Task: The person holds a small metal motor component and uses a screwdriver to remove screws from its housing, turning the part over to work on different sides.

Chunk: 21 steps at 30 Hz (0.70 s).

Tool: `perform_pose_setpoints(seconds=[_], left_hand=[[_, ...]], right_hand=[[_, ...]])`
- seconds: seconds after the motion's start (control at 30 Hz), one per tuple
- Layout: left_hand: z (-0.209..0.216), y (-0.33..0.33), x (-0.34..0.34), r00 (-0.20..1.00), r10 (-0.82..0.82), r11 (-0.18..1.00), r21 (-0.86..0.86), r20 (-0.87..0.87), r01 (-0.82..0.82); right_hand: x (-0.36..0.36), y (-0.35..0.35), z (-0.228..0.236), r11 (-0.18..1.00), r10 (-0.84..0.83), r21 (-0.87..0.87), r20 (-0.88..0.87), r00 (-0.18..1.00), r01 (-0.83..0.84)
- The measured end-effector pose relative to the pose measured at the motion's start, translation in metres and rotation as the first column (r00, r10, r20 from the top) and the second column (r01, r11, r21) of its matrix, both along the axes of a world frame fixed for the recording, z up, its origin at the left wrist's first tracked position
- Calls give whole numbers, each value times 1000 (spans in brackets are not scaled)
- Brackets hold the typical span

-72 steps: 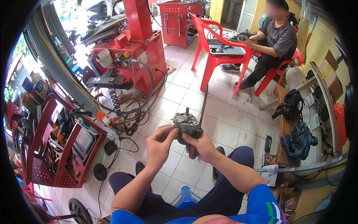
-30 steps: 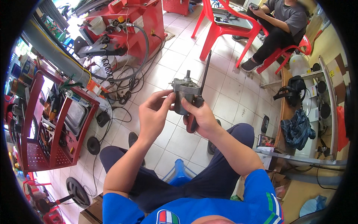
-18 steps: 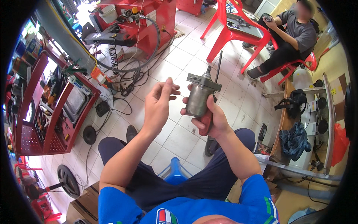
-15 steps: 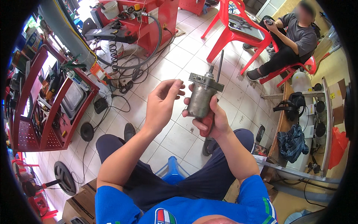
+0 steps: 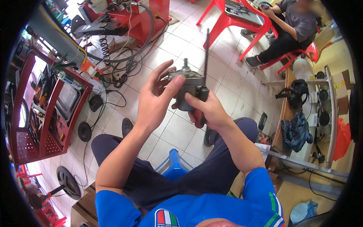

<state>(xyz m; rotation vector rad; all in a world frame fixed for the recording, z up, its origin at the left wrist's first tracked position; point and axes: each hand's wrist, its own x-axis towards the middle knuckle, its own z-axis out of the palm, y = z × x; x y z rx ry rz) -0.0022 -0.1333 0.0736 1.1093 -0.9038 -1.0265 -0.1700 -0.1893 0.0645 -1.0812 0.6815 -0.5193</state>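
1. Motor (image 5: pixel 191 85) sat between the hands, shaft up, above the tile floor (image 5: pixel 177 130). Right hand (image 5: pixel 212 109) was closed around its body plus the screwdriver (image 5: pixel 206 60); a shared grip probably risked a drop.
2. Left hand (image 5: pixel 153 98) was half open, thumb at the flange; couldn't tell if it gripped. Little backup if the motor slipped.
3. Screwdriver blade stuck up beside the flange: possible jab if the left reached across.
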Motion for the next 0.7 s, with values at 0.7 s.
perform_pose_setpoints(seconds=[0.7], left_hand=[[-21,-23,2,911,-108,987,69,-398,147]], right_hand=[[-2,-2,-15,946,-1,311,284,959,-91]])
